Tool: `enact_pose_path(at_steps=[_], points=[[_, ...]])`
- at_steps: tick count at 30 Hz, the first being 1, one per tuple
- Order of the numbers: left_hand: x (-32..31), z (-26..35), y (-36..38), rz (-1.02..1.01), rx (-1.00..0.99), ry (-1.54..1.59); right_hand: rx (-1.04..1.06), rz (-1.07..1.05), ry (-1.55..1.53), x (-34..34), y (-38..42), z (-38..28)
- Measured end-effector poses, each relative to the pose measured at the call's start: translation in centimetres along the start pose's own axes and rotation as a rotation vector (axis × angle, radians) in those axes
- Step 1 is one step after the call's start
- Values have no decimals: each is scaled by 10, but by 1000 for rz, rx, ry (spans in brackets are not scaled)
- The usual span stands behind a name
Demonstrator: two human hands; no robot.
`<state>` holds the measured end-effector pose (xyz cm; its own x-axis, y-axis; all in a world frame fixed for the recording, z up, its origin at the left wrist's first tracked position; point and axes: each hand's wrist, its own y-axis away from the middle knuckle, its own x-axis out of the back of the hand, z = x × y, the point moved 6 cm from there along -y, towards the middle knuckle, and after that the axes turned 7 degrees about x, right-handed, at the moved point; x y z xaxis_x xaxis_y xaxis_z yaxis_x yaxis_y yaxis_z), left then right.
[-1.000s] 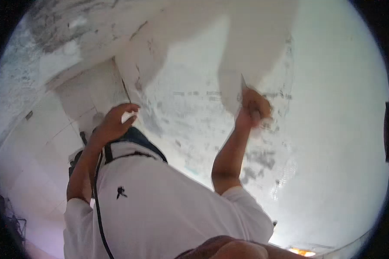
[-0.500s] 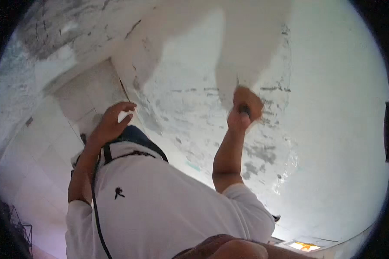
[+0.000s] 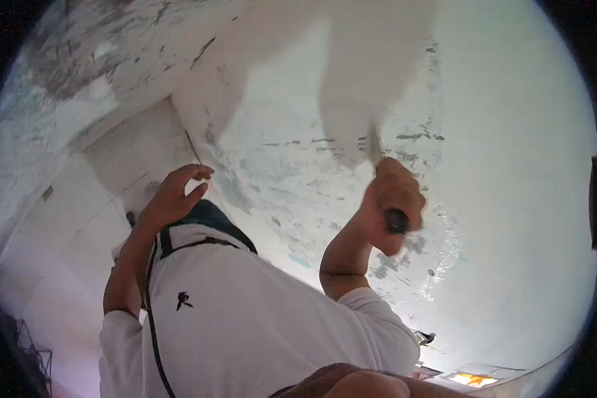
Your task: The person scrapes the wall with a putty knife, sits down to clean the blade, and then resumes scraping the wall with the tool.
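Note:
My right hand (image 3: 395, 199) is wrapped round the dark handle of a scraper (image 3: 374, 140), whose thin blade, blurred, points up along the patchy white wall (image 3: 298, 172). The black butt end of the handle shows at the base of the fist. On the left, my left hand (image 3: 176, 196) hangs in front of my waist with nothing in it. Its fingers are curved, and a gap shows between thumb and forefinger.
Dark smears and grey scuffs mark the wall around the scraper, with a shadow (image 3: 371, 66) above. A thin black cable (image 3: 150, 318) runs down my white shirt (image 3: 245, 318). Pale floor tiles (image 3: 66, 219) lie at left, and a dark metal frame (image 3: 36, 351) stands at lower left.
My right hand has moved down and slightly right with the scraper, and more of the blade now shows. My left hand has barely moved.

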<state>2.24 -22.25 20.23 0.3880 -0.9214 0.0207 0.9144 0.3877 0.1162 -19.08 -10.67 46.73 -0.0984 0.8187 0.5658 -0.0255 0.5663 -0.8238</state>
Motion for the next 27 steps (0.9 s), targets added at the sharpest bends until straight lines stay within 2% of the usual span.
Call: enact_pose_path(at_steps=[2, 4, 5, 6, 8, 9, 10, 12, 13, 14, 15, 17, 18, 19, 21, 22, 24, 25, 27], points=[[-4, -8, 7, -12, 14, 9, -158, 73, 333, 26, 23, 2], [0, -2, 1, 2, -4, 7, -102, -241, 121, 5, 11, 4], [-1, -11, 3, -8, -1, 31, -195, -116, 16, 31, 40, 17], [2, -11, -2, 15, -5, 34, 0, -154, -276, 25, 6, -16], [8, -10, 7, 51, 6, 25, -135, -7, 25, 34, 35, 16], [10, -7, 12, 29, 6, 14, -258, -173, 30, 5, 21, 27], [12, -4, 12, 25, 11, 0, -211, -382, -185, -10, 16, 29], [22, -2, 11, 82, 39, -19, -151, 43, -211, 13, 19, -6], [25, -5, 10, 84, 102, -51, -318, -92, -157, 11, -3, -24], [24, -6, 14, 70, 122, -55, -173, 129, -192, 22, 14, -20], [25, -4, 16, 96, 122, -20, -209, 125, -165, 26, 31, -13], [28, -6, 8, 120, 91, 0, -97, -82, 304, 13, 37, 4], [35, -6, 4, 135, 74, -13, 61, 139, -256, 17, -2, -38], [30, -7, 6, 116, 47, -11, 64, 131, -257, 21, 0, -36], [23, 1, 8, 77, 91, 12, -330, 117, 58, 40, 34, -4], [19, 1, 8, 51, 86, 2, -342, 29, -64, 23, 55, 35], [14, -1, 3, 64, 52, -66, -310, -92, -163, 23, 56, 17], [14, 3, 3, 56, 47, -68, -272, -88, -205, 12, 50, 31], [18, 2, -6, 90, 66, -79, -328, -37, 52, 22, 71, 44]])
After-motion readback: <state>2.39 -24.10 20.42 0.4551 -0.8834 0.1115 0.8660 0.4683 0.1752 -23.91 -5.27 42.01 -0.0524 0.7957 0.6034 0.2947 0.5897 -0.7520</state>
